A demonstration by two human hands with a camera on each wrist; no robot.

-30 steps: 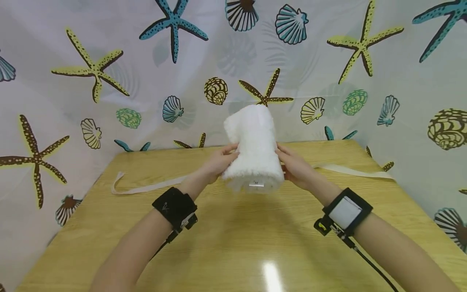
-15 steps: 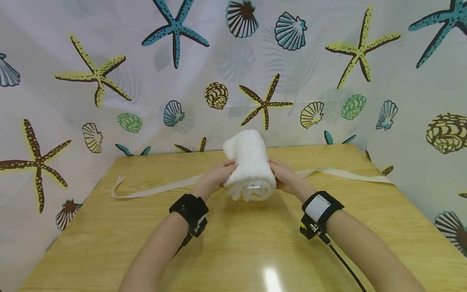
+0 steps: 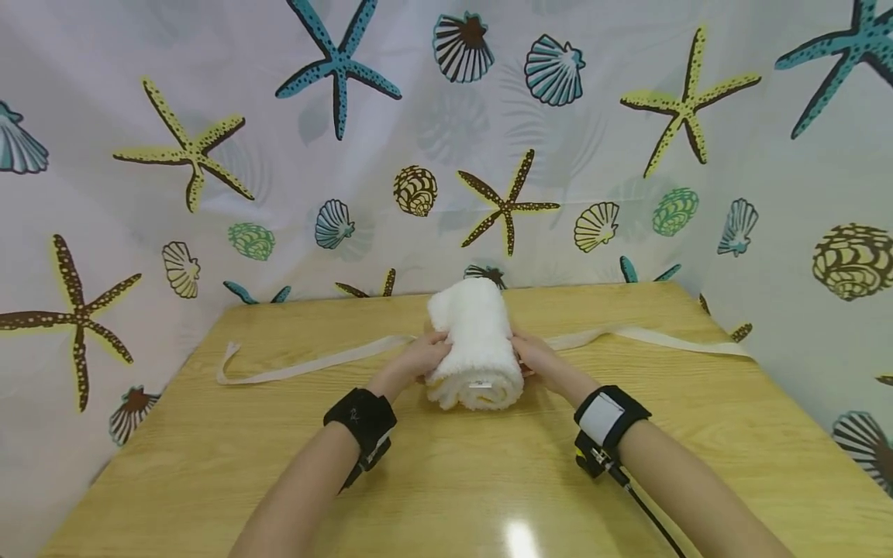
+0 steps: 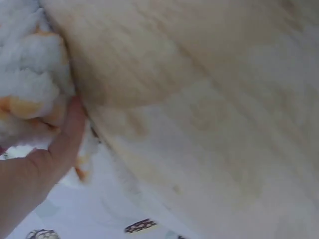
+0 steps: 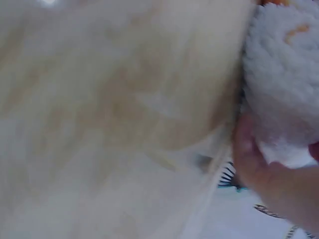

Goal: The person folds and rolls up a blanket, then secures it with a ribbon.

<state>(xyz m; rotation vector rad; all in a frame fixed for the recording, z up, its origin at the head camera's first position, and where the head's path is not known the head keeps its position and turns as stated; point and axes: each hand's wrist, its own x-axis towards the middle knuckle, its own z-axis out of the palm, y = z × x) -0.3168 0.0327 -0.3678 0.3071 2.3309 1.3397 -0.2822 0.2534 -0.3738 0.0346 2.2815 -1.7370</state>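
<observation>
A rolled white fluffy towel [image 3: 476, 346] lies lengthwise on the wooden table [image 3: 446, 473], across a long cream ribbon [image 3: 307, 362]. My left hand [image 3: 418, 360] grips the roll's left side and my right hand [image 3: 533, 358] grips its right side. In the left wrist view, fingers [image 4: 65, 139] press into the towel [image 4: 30, 84] beside the table top. In the right wrist view, the hand [image 5: 259, 164] holds the towel [image 5: 284, 79] from below. Both wrists carry black bands with cameras.
The cream ribbon runs left to the table's left edge [image 3: 226, 368] and right towards the right edge [image 3: 670, 339]. A curtain printed with starfish and shells [image 3: 335, 155] encloses the table at the back and both sides. A cable [image 3: 649, 519] trails from the right wristband.
Both hands have lowered the rolled towel from mid-air down onto the table over the ribbon. The hands stay on its two sides.
</observation>
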